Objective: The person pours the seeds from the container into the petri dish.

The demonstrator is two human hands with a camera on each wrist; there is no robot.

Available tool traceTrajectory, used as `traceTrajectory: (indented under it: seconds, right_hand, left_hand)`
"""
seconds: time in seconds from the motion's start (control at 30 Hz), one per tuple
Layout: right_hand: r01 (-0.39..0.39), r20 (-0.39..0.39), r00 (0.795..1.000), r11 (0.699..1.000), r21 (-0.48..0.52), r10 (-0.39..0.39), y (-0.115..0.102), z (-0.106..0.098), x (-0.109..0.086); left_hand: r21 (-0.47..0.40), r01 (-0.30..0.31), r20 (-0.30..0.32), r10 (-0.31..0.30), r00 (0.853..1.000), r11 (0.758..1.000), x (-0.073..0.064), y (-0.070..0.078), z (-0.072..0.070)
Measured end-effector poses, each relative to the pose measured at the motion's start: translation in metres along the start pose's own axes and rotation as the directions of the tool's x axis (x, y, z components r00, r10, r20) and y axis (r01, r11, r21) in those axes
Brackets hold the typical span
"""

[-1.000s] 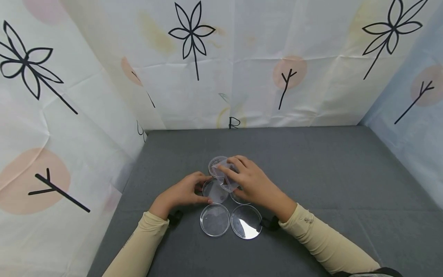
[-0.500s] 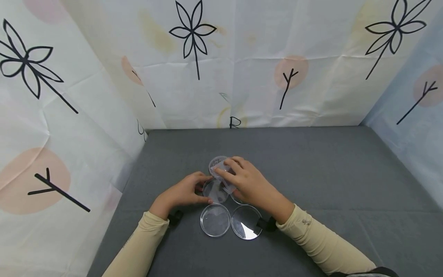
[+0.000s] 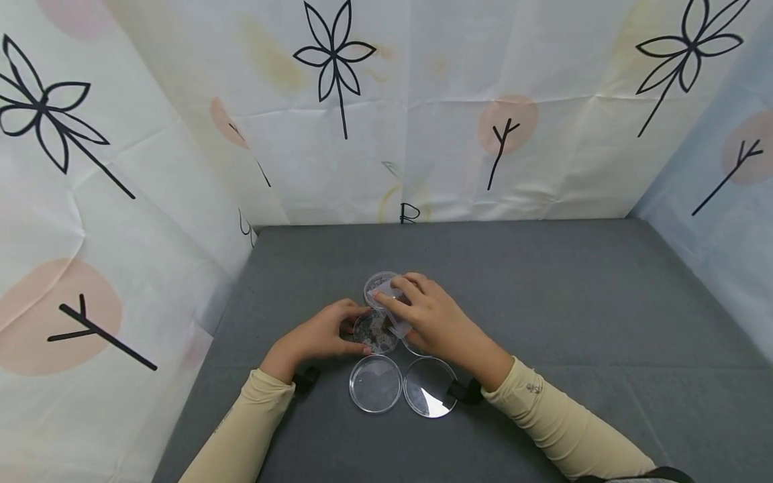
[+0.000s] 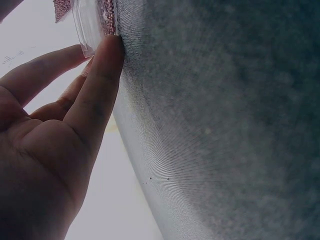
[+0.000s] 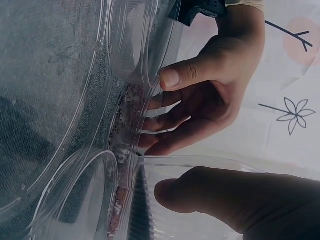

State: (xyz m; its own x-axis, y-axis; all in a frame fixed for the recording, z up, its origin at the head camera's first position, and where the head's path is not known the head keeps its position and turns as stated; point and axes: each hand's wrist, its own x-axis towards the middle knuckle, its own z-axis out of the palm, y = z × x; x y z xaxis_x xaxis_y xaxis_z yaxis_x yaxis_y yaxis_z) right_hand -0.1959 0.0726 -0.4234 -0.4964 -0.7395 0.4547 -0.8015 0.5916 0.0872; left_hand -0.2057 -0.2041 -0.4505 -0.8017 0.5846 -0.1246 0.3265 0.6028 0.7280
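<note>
My left hand pinches the rim of a clear petri dish between thumb and fingers. Small grains lie scattered in that dish; they look reddish in the left wrist view. Above it, my right hand grips a clear plastic container, tilted toward the dish. Its ridged wall shows beside my right thumb in the right wrist view. Reddish grains also show in a corner of the container from the left wrist. The right fingers cover much of the container.
Behind the held dish stands another dish with grains. Two clear dishes sit nearer me, a left one and a glare-lit right one. A further dish is partly under my right hand. Grey cloth covers the table.
My right hand has shifted slightly left with the container and tilted it. Grains now lie in the dish that looked bare before. My left hand has stayed in place.
</note>
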Motion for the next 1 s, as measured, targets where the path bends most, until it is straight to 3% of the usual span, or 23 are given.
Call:
traceTrajectory:
  seconds: [1.0]
  right_hand:
    - [0.023, -0.044, 0.999, 1.0, 0.018, -0.023, -0.0026, 0.0014, 0.0026]
  left_hand:
    - [0.007, 0.028, -0.002, -0.028, 1.0, 1.0, 0.001, -0.0004, 0.0005]
